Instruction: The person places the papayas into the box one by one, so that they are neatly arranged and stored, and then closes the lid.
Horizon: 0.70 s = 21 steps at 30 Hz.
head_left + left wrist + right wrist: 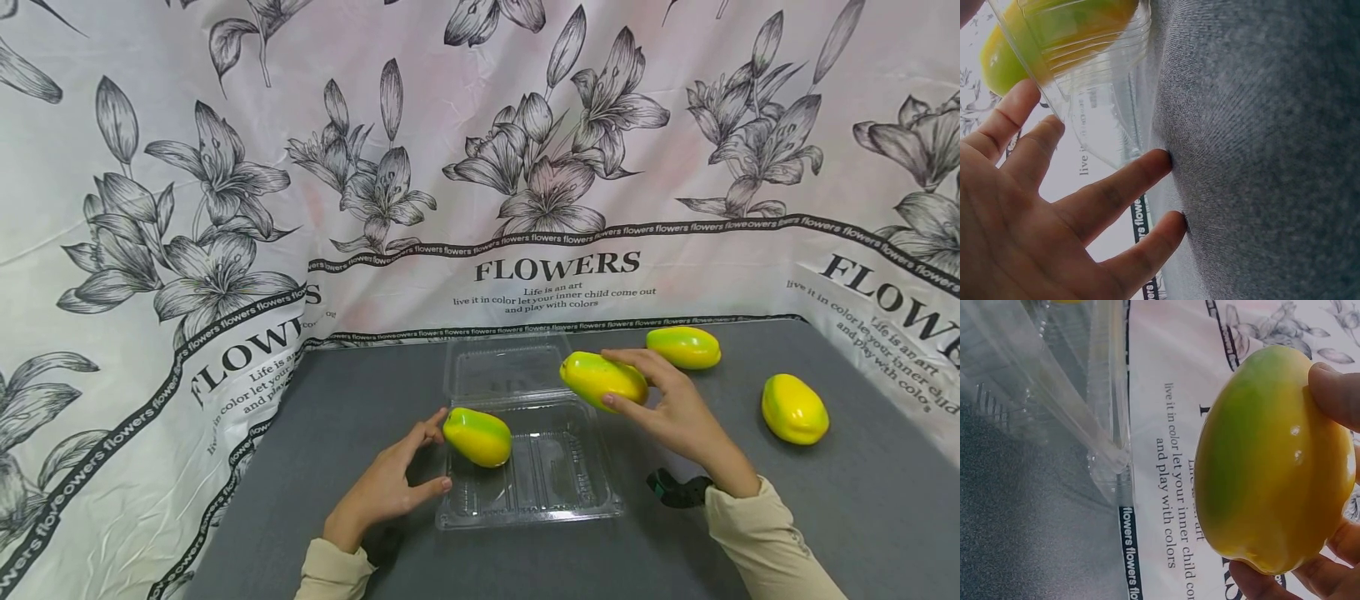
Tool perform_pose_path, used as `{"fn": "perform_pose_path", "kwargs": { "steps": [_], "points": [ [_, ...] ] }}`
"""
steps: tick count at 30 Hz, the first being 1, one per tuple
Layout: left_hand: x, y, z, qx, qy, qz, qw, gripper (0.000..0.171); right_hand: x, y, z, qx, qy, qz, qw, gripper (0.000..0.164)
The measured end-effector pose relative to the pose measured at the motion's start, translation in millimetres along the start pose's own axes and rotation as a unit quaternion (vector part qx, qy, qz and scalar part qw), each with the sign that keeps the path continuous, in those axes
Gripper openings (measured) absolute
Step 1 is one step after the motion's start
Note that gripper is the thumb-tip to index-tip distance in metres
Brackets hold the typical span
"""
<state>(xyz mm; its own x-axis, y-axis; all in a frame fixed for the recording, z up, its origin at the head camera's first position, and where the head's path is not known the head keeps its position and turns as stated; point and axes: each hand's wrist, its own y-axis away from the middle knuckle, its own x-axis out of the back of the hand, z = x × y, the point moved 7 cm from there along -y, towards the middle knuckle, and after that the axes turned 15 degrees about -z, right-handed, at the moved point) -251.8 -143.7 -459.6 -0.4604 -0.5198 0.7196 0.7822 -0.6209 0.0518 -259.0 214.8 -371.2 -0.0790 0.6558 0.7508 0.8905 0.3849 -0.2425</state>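
My right hand (671,412) grips a glossy yellow-green papaya (600,379), thumb on one side and fingers on the other. This papaya (1272,462) is raised over the right part of a clear plastic clamshell box (525,517). Another papaya (478,437) lies in the left side of the box's base. Beside that side is my left hand (393,479), its fingers spread. In the left wrist view, two fingertips of the left hand (1054,187) are at the box's clear rim (1029,69), and two lower ones reach the grey tabletop.
The box's lid (506,371) lies folded back behind the base. Two more papayas rest on the grey table (337,417): one papaya (684,347) at the back right, another papaya (795,408) farther right. A flower-printed cloth (555,275) hangs behind and at the sides.
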Motion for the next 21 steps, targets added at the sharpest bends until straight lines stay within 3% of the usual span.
{"fn": "perform_pose_path", "kwargs": {
  "steps": [15,21],
  "points": [
    [1.1,-0.9,0.3,0.003,0.002,0.002,1.0,0.057,-1.4,1.9,-11.4,0.018,0.007,0.009,1.0,0.061],
    [-0.1,1.4,0.2,0.005,0.002,-0.001,1.0,0.051,-3.6,1.2,-13.9,0.025,0.01,0.011,1.0,0.06]
  ]
}}
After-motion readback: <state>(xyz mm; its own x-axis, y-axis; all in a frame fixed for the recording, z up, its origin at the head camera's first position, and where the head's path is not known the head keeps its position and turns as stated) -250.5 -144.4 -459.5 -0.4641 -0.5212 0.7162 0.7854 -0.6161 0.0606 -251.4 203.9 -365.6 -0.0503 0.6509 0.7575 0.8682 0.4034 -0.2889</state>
